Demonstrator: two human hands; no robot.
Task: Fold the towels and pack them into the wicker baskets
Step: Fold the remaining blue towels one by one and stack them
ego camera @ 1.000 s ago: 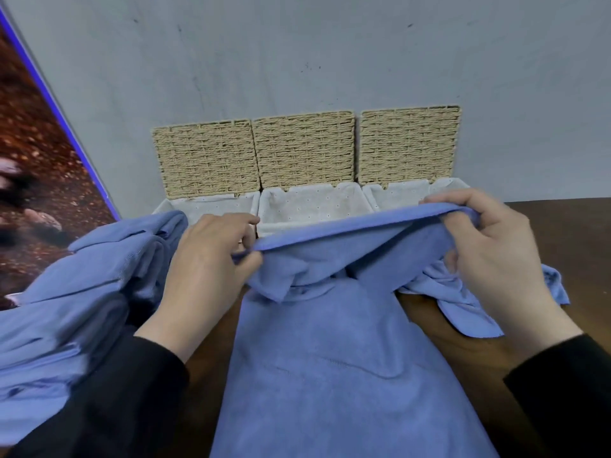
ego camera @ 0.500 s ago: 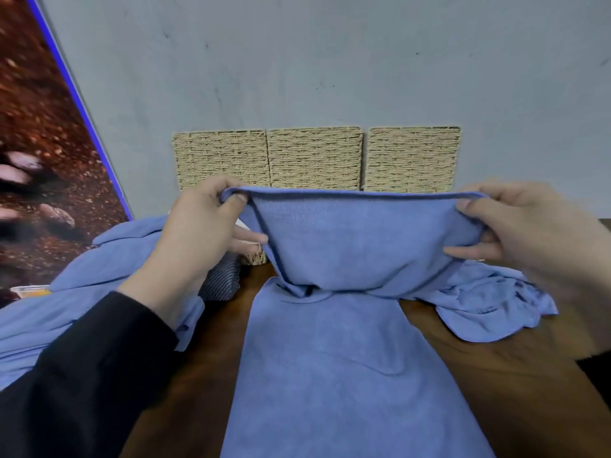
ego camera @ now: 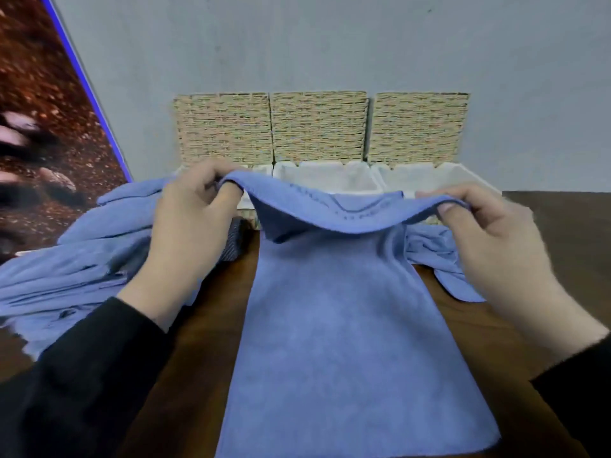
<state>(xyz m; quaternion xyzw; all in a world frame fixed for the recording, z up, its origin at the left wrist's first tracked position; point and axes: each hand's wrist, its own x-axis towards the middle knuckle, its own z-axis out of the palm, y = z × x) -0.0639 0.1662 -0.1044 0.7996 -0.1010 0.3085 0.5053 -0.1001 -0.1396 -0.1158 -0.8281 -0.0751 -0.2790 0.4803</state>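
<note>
A blue towel (ego camera: pixel 344 325) lies lengthwise on the brown table, its far end lifted. My left hand (ego camera: pixel 188 226) pinches the far left corner. The far right corner is pinched by my right hand (ego camera: pixel 479 233). The raised edge sags between them just in front of the baskets. Three wicker baskets stand in a row against the wall with lids up and white liners showing: left (ego camera: pixel 221 127), middle (ego camera: pixel 319 127), right (ego camera: pixel 418 127). The left basket's opening is mostly hidden behind my left hand and the towel.
A heap of blue towels (ego camera: pixel 76 256) lies at the left, partly under my left arm. Another crumpled blue towel (ego camera: pixel 439 259) sits right of the lifted one. The table (ego camera: pixel 558 233) meets a grey wall behind; a dark patterned panel (ego camera: pixel 43 120) leans at far left.
The lifted far edge has come down from in front of the basket lids and now sags lower between my hands, uncovering the basket openings.
</note>
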